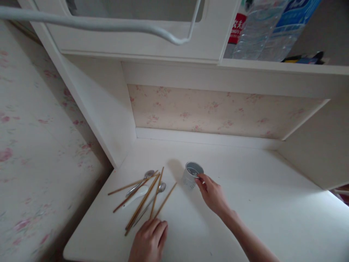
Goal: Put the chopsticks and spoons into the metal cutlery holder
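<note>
My right hand [211,193] pinches the near right rim of a small grey cutlery holder [188,180], which has holes in its wall and bottom and looks empty. At the front, my left hand [149,238] is closed over the near end of a wooden chopstick [166,199]; its fingertips are hidden. Beyond it several more chopsticks [144,203] lie loosely spread. Among them are a white spoon [137,194], a metal spoon [148,174] at the back and another metal spoon [161,187] with a long thin handle.
The white tabletop [259,203] ends at a front left edge [89,213]. A white side panel [100,109] rises on the left. Overhead are a cabinet [141,43] with a white rail [109,27] before it, and a shelf with plastic bottles [259,32].
</note>
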Motion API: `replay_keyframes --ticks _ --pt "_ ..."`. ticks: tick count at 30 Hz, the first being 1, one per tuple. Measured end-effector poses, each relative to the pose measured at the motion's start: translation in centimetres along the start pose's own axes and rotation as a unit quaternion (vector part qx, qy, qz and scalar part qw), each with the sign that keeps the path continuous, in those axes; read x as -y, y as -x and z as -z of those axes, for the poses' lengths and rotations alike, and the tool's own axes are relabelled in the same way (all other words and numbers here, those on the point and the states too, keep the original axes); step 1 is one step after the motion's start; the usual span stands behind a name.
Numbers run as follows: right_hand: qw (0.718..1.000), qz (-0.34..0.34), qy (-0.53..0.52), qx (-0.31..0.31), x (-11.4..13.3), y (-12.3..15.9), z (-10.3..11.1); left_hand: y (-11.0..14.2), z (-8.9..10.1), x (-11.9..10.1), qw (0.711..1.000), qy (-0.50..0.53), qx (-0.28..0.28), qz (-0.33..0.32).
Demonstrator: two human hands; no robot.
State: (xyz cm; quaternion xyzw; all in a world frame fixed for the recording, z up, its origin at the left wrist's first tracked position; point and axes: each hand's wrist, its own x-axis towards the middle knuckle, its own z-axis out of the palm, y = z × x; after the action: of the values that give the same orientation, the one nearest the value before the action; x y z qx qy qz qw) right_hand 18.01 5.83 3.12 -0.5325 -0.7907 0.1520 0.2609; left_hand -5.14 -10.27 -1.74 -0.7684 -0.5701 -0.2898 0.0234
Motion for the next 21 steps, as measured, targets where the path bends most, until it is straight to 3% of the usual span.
replay_keyframes --ticks 5,10,14,21 --pt "1.0 0.004 0.0 0.002 -0.1 3.7 -0.4 -0.6 0.0 -0.8 0.997 -0.027 0.049 0.043" --pt "1.0 0.018 0.01 0.0 0.1 4.8 -0.9 -3.2 0.9 -0.7 0.981 -0.084 0.119 0.125" --pt "0.999 0.002 -0.039 -0.016 0.4 5.3 -1.2 -5.2 1.0 -0.5 0.964 -0.122 0.171 0.164" --pt "0.97 -0.122 -0.2 -0.06 -1.5 8.0 -2.3 -6.2 -0.6 0.3 0.94 -0.112 0.255 0.197"
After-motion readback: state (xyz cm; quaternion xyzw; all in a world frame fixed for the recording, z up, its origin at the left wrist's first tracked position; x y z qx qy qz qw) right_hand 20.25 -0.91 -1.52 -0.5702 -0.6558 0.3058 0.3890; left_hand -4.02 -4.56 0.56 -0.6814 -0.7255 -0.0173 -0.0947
